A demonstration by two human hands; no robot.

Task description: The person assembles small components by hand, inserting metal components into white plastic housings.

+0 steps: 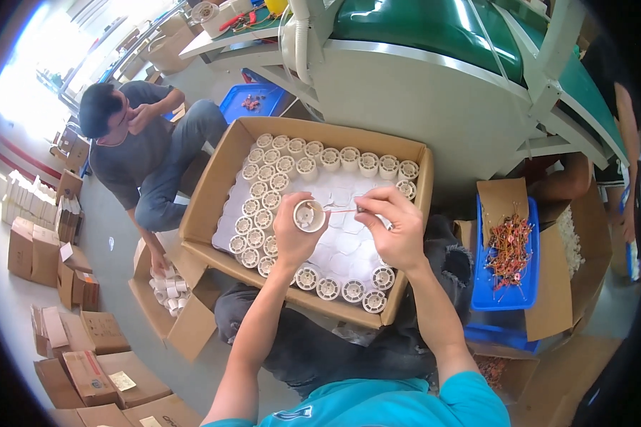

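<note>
Over a large open cardboard box (335, 130), my left hand (292, 238) is closed round a white round plastic housing (309, 215), its open end facing up. A thin red wire (343, 211) stretches from beside the housing to my right hand (400, 233), whose thumb and forefinger pinch it. Something small and dark shows at those fingertips, too small to name. Several similar white housings (327, 288) stand along the left side, far side and near right of the box, on a white sheet (342, 245) marked with round outlines.
At right is a blue tray (502, 299) of red and yellow wire pieces (509, 249), beside a box holding small white parts (570, 242). A co-worker (132, 153) sits at left, one hand in a carton of white cylinders (169, 290). A grey-and-green machine (420, 92) stands beyond.
</note>
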